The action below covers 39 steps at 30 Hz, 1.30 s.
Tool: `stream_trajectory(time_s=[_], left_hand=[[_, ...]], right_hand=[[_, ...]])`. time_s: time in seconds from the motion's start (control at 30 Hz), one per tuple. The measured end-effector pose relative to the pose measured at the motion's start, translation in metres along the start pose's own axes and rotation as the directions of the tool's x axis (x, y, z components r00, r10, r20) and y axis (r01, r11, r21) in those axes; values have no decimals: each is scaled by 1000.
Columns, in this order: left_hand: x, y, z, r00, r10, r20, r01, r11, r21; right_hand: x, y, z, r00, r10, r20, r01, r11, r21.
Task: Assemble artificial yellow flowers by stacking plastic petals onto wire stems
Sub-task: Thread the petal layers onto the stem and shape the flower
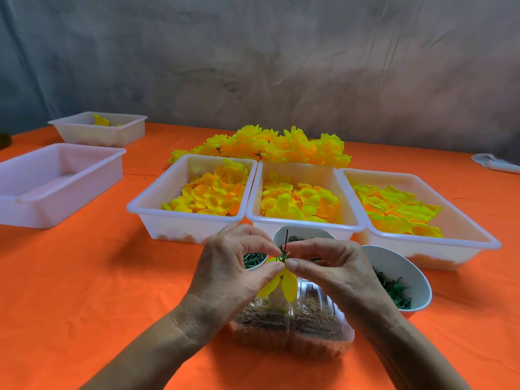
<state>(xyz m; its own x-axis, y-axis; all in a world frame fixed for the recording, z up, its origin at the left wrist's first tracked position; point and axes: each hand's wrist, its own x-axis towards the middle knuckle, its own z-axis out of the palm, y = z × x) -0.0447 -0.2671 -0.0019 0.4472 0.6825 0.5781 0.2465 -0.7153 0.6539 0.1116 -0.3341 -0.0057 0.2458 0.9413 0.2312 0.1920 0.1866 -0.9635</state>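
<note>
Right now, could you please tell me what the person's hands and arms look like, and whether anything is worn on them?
Both are bare. The left hand and right hand show no gloves, and no rings can be made out on the visible fingers. The forearms are uncovered down to the bottom edge of the picture: no sleeves, watch or bracelet in view. The fingernails are short and look unpainted.

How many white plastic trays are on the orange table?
5: three side by side holding petals, left, middle, right; two at far left, near and behind it. None seems hidden.
</note>
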Motion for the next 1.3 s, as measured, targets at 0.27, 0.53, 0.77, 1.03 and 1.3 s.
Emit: stream_trajectory(time_s=[0.27,0.53,0.77,1.03,1.3], left_hand=[[-2,1,6,996,35,-84,-32,999,37],[-1,2,5,992,-128,8,128,988,-87],[3,0,7,993,-99,67,100,995,-8],[5,-5,3,981,-146,128,154,986,-62],[4,-4,10,981,-161,112,180,966,-184]], right_hand=[[0,-3,1,999,-32,-2,32,999,-32],[0,-1,-1,1000,-10,-1,10,997,-78],[2,2,-1,1000,26,10,-24,986,-167],[1,1,-4,997,77,29,-73,989,-126],[-2,0,-5,994,104,18,-102,990,-98]])
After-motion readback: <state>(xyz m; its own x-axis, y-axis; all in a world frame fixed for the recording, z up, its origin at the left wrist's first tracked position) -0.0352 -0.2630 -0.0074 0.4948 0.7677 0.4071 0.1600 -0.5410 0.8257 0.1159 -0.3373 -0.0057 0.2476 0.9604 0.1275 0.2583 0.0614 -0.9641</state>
